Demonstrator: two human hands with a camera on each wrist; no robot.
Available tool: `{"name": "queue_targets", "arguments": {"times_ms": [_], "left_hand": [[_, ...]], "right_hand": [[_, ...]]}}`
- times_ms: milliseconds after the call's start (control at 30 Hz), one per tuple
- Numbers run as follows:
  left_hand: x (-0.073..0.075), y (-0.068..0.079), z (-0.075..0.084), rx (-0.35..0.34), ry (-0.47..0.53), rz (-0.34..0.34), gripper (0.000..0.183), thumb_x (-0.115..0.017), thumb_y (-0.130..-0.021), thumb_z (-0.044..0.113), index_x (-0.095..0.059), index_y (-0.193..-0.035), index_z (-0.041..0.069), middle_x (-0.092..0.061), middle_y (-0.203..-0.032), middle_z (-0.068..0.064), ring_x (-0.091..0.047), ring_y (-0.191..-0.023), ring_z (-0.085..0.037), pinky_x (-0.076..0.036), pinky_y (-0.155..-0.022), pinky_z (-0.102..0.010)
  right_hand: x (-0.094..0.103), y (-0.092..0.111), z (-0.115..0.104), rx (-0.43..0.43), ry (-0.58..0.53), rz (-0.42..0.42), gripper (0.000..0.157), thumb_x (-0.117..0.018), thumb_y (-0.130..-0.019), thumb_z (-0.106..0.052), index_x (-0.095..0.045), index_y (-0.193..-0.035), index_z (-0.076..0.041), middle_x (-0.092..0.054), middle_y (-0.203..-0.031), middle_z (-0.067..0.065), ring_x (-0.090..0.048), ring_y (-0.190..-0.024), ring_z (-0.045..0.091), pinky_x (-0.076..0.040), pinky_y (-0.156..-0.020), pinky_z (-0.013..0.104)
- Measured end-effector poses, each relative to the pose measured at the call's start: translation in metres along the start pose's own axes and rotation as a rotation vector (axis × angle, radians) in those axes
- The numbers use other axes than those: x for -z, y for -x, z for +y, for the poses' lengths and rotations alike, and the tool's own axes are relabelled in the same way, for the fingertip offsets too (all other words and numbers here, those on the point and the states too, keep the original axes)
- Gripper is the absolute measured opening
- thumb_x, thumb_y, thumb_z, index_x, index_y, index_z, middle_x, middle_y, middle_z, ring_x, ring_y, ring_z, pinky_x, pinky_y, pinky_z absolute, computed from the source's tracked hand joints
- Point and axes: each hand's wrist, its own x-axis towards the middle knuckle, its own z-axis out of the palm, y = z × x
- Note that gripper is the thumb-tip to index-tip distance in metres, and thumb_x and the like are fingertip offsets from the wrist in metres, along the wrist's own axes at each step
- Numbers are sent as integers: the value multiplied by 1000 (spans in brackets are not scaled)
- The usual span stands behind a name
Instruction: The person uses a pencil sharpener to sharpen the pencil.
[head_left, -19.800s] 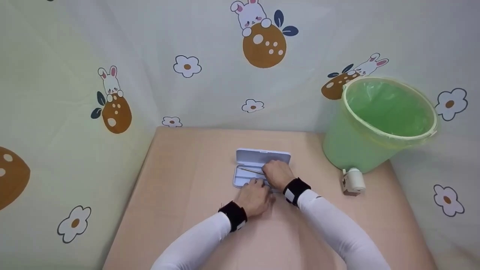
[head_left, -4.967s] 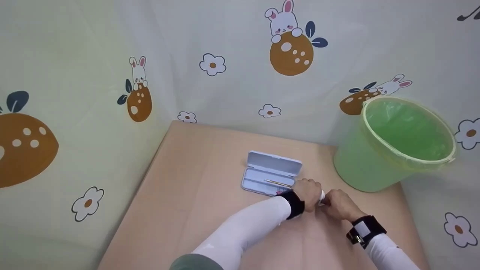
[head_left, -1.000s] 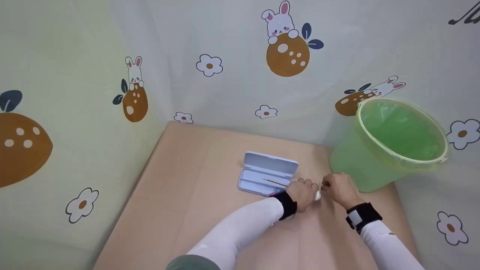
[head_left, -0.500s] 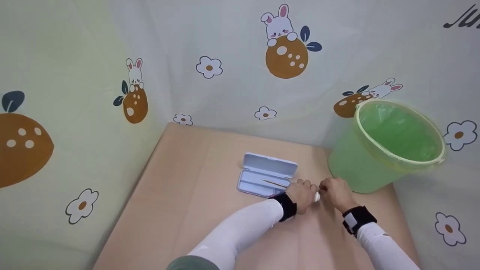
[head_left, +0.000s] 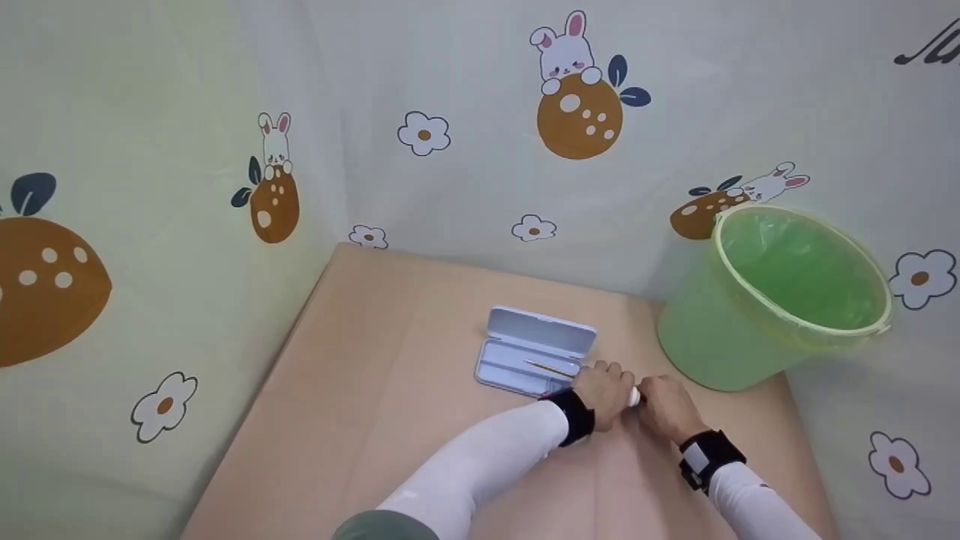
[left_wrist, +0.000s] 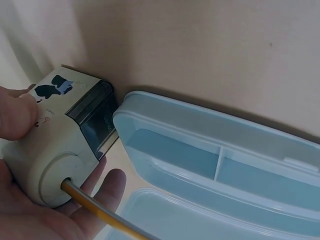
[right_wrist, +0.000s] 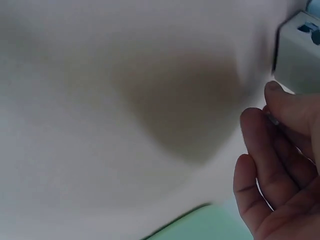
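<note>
My left hand (head_left: 604, 396) holds a cream pencil sharpener (left_wrist: 55, 130) with a dark see-through drawer and printed pictures. In the left wrist view a yellow-brown pencil (left_wrist: 102, 210) sticks into the sharpener's round hole. From the head, its length reaches leftward over the open light-blue pencil case (head_left: 541, 331). My right hand (head_left: 667, 409) is at the sharpener's other end, fingers curled. In the right wrist view its thumb and forefinger pinch a small shiny part (right_wrist: 271, 118), apparently the crank handle, mostly hidden by the fingers.
The case lies on the peach-coloured tabletop (head_left: 360, 337), its lid raised at the back, with a small pink item (head_left: 546, 394) inside. A green lined bin (head_left: 720, 345) stands at the back right. Patterned cloth (head_left: 465, 180) hangs behind and beside the table.
Earlier both hands were at the pencil case and the sharpener stood by the bin; later both were at the sharpener. Over the last second my right hand shifts nearer me; my left stays put.
</note>
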Motion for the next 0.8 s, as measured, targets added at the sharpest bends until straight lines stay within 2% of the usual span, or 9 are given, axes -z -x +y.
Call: {"name": "queue_targets", "arguments": {"times_ms": [200,467,633,800], "left_hand": [[0,1,3,17,-9,18,48,-81,-95,45,-63,-134,25,-70,-123,7,-67,-109,-11,-61,-81,-28],[0,0,6,93,2,34,45,-80,-97,45,-63,-134,26,-70,-124,8,-67,-112,-12,-60,-84,-30],[0,-1,8,112,6,47,44,-79,-98,48,-64,-133,26,-70,-123,7,-68,-111,-12,-59,-83,-30],[0,1,10,91,-1,51,42,-78,-99,47,-64,-131,25,-70,-120,6,-68,-108,-13,-59,-81,-28]], "right_hand": [[-6,11,-3,-17,-10,22,26,-81,-85,4,-64,-71,-8,-67,-68,7,-66,-63,25,-57,-61,46],[-6,22,-11,144,84,8,5,-82,-94,-1,-81,-93,-6,-77,-82,8,-76,-74,28,-63,-66,43],[-3,27,-15,212,104,21,11,-82,-94,-1,-77,-89,-9,-77,-81,6,-77,-73,27,-62,-64,42],[0,33,-18,205,120,1,19,-82,-95,-2,-71,-82,-11,-73,-75,5,-73,-66,26,-58,-58,39]]}}
